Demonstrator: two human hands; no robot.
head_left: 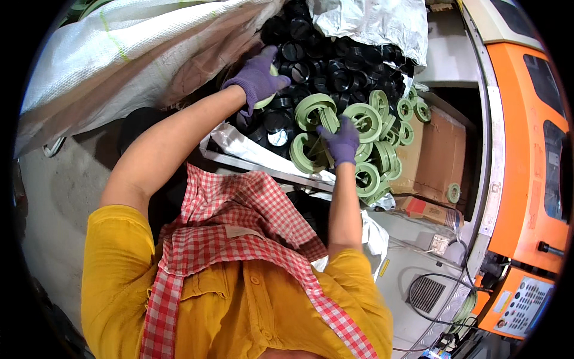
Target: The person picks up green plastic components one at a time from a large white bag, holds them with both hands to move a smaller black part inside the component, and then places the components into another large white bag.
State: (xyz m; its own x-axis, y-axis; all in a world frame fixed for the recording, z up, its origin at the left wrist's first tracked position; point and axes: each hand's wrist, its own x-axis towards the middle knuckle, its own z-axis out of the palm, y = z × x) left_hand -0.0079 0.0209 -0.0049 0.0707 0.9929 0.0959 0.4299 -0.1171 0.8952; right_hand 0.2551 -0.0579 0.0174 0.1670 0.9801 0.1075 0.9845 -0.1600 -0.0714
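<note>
My left hand (pixel 256 79), in a purple glove, is closed on a pale green plastic ring; only parts of its rim (pixel 265 102) show beside the palm. It is over the left side of a heap of black round plastic caps (pixel 339 79). My right hand (pixel 342 142), gloved alike, reaches into a pile of green plastic rings with spokes (pixel 364 119). Its thumb and fingers are around a green ring piece (pixel 328 120), partly hidden by the glove. Another green ring (pixel 306 154) lies just left of this hand, on the black caps.
A large white woven sack (pixel 149 45) hangs at the left. Right of the pile lies an open cardboard box (pixel 439 143) with a green ring inside. An orange machine (pixel 526 143) with a button panel (pixel 523 305) stands at the right. A black cable (pixel 412 293) loops below.
</note>
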